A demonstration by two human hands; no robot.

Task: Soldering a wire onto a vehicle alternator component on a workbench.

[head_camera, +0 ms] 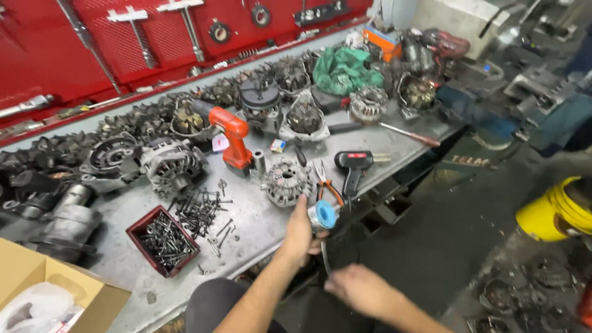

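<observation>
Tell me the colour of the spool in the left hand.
The spool in the left hand is blue, seen in the head view.

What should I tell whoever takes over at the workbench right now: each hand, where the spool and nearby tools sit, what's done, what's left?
Left hand: grips the blue-ended wire spool at the bench's front edge.
Right hand: below the bench edge, blurred, seemingly pulling the thin wire strand hanging from the spool.
Nearby: alternator part, orange-handled pliers, black soldering gun, orange cordless drill, red tray of bolts.
Done: spool picked up, wire drawn out.
Left: soldering gun and pliers lie untouched; no wire has reached the alternator part.
</observation>
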